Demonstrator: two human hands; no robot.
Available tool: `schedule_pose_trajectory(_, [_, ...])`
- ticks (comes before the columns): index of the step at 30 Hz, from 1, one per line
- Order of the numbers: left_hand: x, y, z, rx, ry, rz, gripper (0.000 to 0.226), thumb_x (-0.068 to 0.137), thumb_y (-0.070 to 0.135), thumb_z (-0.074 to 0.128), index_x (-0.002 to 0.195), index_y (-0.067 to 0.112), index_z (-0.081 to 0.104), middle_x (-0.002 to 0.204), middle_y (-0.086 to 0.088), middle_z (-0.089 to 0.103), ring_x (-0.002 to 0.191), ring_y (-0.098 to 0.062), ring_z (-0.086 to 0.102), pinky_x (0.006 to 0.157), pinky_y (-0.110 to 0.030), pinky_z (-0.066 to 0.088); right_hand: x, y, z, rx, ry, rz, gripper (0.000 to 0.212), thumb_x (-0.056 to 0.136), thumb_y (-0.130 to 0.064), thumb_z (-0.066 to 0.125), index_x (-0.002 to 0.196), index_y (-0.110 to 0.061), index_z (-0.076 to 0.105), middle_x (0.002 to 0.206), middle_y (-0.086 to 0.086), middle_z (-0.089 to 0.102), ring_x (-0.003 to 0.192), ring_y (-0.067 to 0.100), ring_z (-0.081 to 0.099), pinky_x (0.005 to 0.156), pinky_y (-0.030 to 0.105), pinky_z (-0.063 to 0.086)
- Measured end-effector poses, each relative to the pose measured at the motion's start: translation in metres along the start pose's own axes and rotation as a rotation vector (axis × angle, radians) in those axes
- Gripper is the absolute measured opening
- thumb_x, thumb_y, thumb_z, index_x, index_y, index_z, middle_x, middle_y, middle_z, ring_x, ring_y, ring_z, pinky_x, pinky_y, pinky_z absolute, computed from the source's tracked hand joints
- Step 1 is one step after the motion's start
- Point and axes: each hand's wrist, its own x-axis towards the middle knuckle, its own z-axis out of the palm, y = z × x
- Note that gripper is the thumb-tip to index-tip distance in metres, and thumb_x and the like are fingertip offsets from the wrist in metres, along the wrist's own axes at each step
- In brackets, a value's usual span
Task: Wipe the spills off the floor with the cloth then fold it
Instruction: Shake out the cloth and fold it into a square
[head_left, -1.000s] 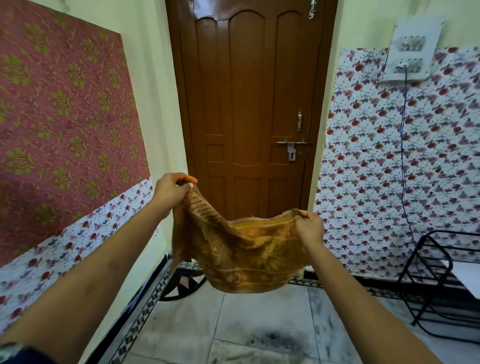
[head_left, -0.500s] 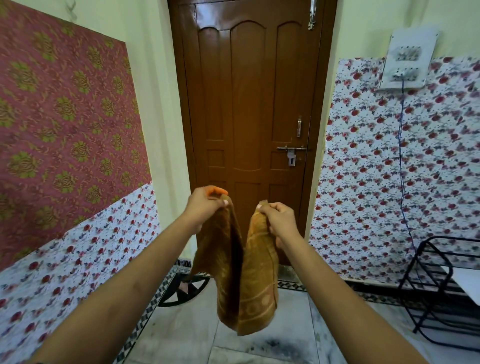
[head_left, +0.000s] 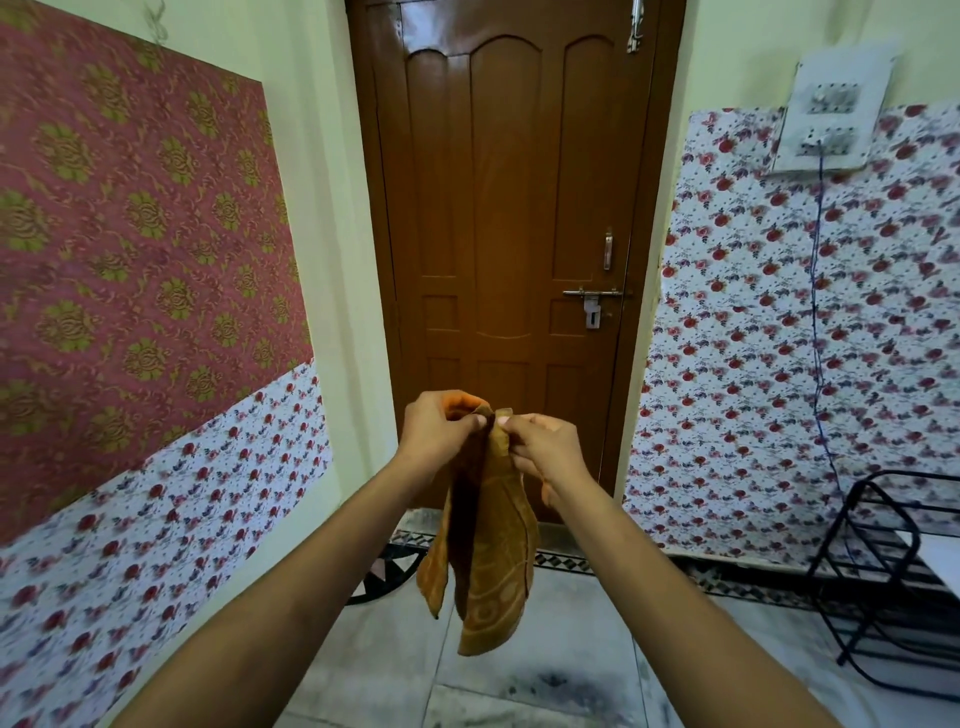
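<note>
An orange-brown patterned cloth (head_left: 485, 561) hangs in the air in front of me, doubled over on itself. My left hand (head_left: 436, 434) and my right hand (head_left: 543, 444) are side by side at its top, each pinching an upper corner, with the two corners pressed together. The cloth's folded lower end dangles above the pale marble floor (head_left: 561, 649), which carries a dark smudge (head_left: 550, 683) near the bottom of the view.
A brown wooden door (head_left: 514, 218) is straight ahead, with a latch (head_left: 592, 296). Floral-papered walls stand on both sides. A black metal rack (head_left: 883, 566) sits at the right. A blue cable (head_left: 818, 322) hangs from a switch board (head_left: 831, 109).
My hands have come together from wide apart, bringing the cloth's two top corners to meet. The cloth went from spread open to hanging doubled.
</note>
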Motion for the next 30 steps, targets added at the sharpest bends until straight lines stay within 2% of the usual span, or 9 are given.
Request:
schedule_pose_trajectory(4, [0.007,0.006,-0.007,-0.148,-0.043,-0.155,0.019,0.096,0.011,0.045,0.087,0.021,0.06,0.095,-0.002,0.058,0.097,-0.02,0.053,0.077,-0.028,0.043,0.002,0.0,-0.007,-0.077,0.068,0.013,0.015,0.088,-0.026,0.054,0.093,-0.014,0.062,0.094,0.008,0.064,0.09,0.021,0.061,0.08,0.039,0.05])
schedule_pose_trajectory(6, [0.009,0.009,-0.015,-0.324,-0.103,-0.214,0.027,0.095,0.007,0.038,0.08,0.019,0.057,0.087,-0.003,0.055,0.091,-0.022,0.05,0.073,-0.03,0.04,0.001,-0.002,-0.011,0.005,0.036,0.028,0.018,0.091,-0.022,0.046,0.093,-0.013,0.061,0.088,0.008,0.064,0.083,0.019,0.059,0.069,0.033,0.047])
schedule_pose_trajectory(10, [0.013,0.008,-0.043,-0.862,-0.486,-0.15,0.009,0.072,0.01,0.049,0.075,0.012,0.057,0.067,-0.003,0.051,0.059,-0.017,0.048,0.058,-0.028,0.042,-0.002,-0.008,-0.033,0.498,-0.357,0.119,0.02,0.078,-0.019,0.035,0.062,-0.014,0.046,0.051,-0.001,0.044,0.047,0.014,0.042,0.047,0.023,0.038])
schedule_pose_trajectory(13, [0.024,0.015,-0.069,-1.172,-0.826,-0.116,0.017,0.071,0.007,0.045,0.084,0.003,0.056,0.068,-0.007,0.051,0.053,-0.016,0.041,0.053,-0.027,0.04,0.004,-0.013,-0.05,0.635,-0.603,0.11,0.017,0.071,-0.021,0.033,0.058,-0.015,0.042,0.047,-0.005,0.037,0.036,0.009,0.033,0.037,0.02,0.031])
schedule_pose_trajectory(15, [0.032,0.017,-0.083,-1.002,-0.746,-0.136,0.015,0.067,0.007,0.049,0.079,0.005,0.058,0.065,-0.007,0.051,0.051,-0.015,0.044,0.051,-0.025,0.042,0.009,-0.014,-0.058,0.524,-0.596,0.065,0.012,0.067,-0.022,0.039,0.059,-0.015,0.043,0.048,-0.004,0.037,0.038,0.009,0.033,0.038,0.021,0.033])
schedule_pose_trajectory(17, [0.038,0.015,-0.092,-0.596,-0.576,-0.126,0.013,0.066,0.007,0.052,0.074,0.011,0.06,0.067,-0.005,0.053,0.057,-0.015,0.051,0.054,-0.024,0.045,0.015,-0.012,-0.061,0.31,-0.48,-0.014,0.009,0.065,-0.021,0.045,0.058,-0.015,0.048,0.052,-0.003,0.041,0.047,0.011,0.037,0.047,0.024,0.038])
schedule_pose_trajectory(20, [0.039,0.015,-0.084,-0.149,-0.524,-0.085,0.019,0.088,0.005,0.048,0.083,0.016,0.062,0.082,-0.004,0.056,0.078,-0.016,0.054,0.067,-0.027,0.043,0.015,-0.01,-0.054,0.018,-0.37,-0.154,0.008,0.07,-0.022,0.051,0.07,-0.018,0.058,0.07,-0.003,0.052,0.069,0.013,0.049,0.067,0.026,0.04])
schedule_pose_trajectory(24, [0.032,0.014,-0.059,-0.071,-0.586,0.01,0.021,0.095,0.006,0.049,0.089,0.02,0.065,0.086,-0.002,0.06,0.086,-0.017,0.059,0.078,-0.031,0.048,0.004,-0.012,-0.034,-0.035,-0.468,-0.232,0.009,0.091,-0.011,0.055,0.089,-0.014,0.063,0.082,0.0,0.062,0.079,0.013,0.059,0.072,0.024,0.048])
schedule_pose_trajectory(30, [0.031,0.014,-0.056,-0.03,-0.57,0.155,0.017,0.094,0.004,0.051,0.09,0.015,0.064,0.093,-0.003,0.065,0.094,-0.014,0.061,0.086,-0.027,0.049,0.003,-0.017,-0.033,0.11,-0.527,-0.204,0.014,0.094,-0.007,0.046,0.09,-0.013,0.059,0.081,0.002,0.07,0.079,0.013,0.066,0.074,0.026,0.053])
